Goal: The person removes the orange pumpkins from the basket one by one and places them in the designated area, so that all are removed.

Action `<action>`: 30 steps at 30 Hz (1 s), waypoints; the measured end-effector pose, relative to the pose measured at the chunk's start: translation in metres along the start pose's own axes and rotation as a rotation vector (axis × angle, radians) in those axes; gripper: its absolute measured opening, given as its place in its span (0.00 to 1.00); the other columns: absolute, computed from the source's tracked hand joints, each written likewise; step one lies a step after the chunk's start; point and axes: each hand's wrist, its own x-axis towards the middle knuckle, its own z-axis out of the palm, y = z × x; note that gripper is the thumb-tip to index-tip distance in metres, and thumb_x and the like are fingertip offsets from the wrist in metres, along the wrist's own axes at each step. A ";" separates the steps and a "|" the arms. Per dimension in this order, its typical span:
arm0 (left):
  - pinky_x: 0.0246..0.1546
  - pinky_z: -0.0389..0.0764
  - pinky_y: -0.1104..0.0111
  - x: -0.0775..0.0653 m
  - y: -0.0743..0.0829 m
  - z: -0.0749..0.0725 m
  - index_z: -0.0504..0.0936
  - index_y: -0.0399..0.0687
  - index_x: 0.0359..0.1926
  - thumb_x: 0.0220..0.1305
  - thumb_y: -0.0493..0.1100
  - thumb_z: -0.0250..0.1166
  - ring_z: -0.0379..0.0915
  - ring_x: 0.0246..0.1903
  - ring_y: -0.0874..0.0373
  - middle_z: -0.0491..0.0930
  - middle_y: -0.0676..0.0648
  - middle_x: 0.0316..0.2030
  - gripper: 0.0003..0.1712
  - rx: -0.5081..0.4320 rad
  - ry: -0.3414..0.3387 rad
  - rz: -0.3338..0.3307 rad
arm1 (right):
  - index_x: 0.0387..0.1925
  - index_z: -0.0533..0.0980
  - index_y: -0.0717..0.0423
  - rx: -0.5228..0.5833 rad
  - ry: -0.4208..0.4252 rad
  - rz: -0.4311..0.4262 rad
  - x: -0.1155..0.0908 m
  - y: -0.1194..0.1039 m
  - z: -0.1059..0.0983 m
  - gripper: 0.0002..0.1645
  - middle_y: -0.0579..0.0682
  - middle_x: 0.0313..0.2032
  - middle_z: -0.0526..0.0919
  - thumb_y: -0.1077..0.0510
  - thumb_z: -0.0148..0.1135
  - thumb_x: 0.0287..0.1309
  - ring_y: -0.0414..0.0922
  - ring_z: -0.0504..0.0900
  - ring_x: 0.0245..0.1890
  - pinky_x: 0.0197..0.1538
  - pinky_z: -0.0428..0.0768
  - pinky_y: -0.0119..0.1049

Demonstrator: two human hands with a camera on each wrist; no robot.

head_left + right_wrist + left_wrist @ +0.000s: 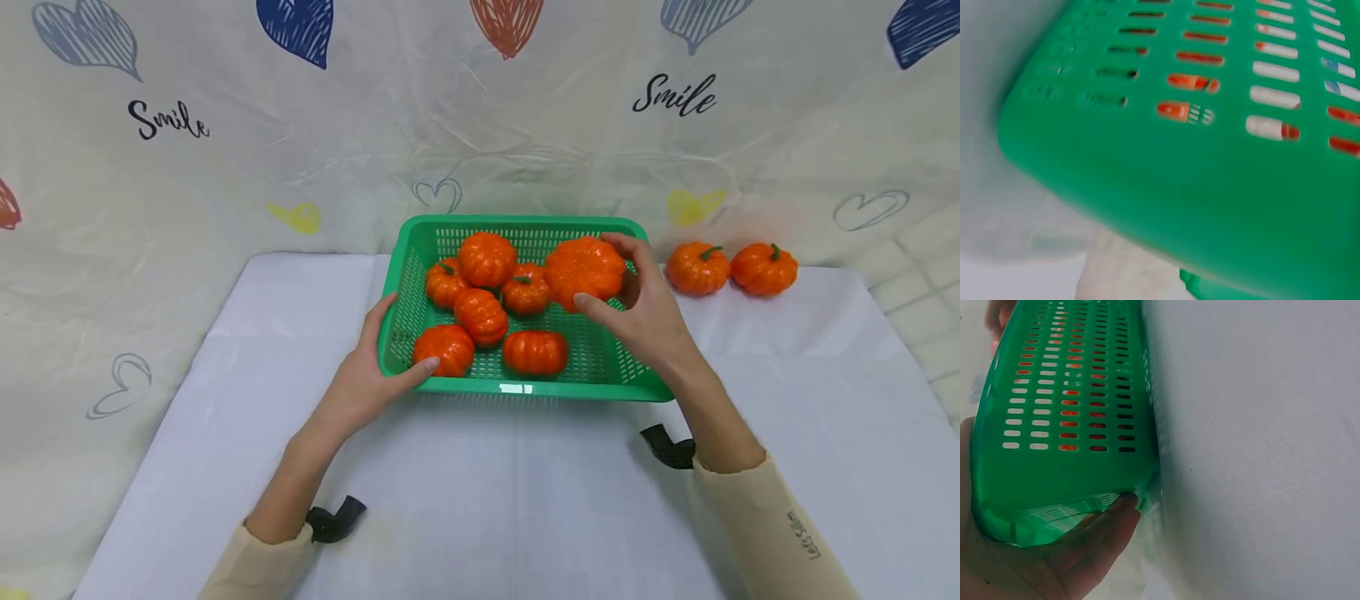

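Observation:
A green plastic basket (525, 389) with slotted walls stands on the table, holding several small orange pumpkins (487, 260). My left hand (367, 382) grips the basket's left front corner, thumb over the rim. The left wrist view shows the fingers (1100, 547) lying along the outside of its end wall. Over the right part of the basket, my right hand (647, 310) holds a larger orange pumpkin (585, 268) between thumb and fingers. In the right wrist view only the basket's outer wall (1147, 156) fills the picture; the hand is hidden there.
Two orange pumpkins with green stems, a left one (698, 268) and a right one (764, 269), sit right of the basket at the table's back edge. A white cloth covers the table (480, 500). Behind it hangs a curtain (450, 108) printed with hearts.

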 end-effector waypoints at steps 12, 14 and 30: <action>0.62 0.76 0.38 0.000 0.002 -0.001 0.37 0.82 0.81 0.61 0.73 0.68 0.71 0.67 0.35 0.63 0.38 0.77 0.60 0.003 -0.003 -0.008 | 0.72 0.69 0.47 -0.156 0.053 -0.002 -0.002 0.001 -0.020 0.43 0.44 0.63 0.73 0.55 0.78 0.57 0.40 0.75 0.56 0.56 0.76 0.18; 0.62 0.76 0.38 0.000 0.002 -0.001 0.37 0.82 0.81 0.61 0.73 0.68 0.71 0.67 0.35 0.63 0.38 0.77 0.60 0.003 -0.002 -0.009 | 0.71 0.67 0.47 -0.142 0.045 0.008 -0.003 0.002 -0.023 0.44 0.43 0.62 0.73 0.57 0.79 0.56 0.40 0.76 0.55 0.55 0.77 0.18; 0.63 0.75 0.37 -0.002 0.002 -0.001 0.37 0.82 0.81 0.61 0.73 0.68 0.70 0.68 0.36 0.63 0.39 0.78 0.60 -0.004 0.000 -0.006 | 0.76 0.67 0.40 -0.139 0.114 -0.053 -0.016 0.009 -0.059 0.44 0.36 0.62 0.75 0.64 0.71 0.61 0.38 0.78 0.55 0.53 0.77 0.18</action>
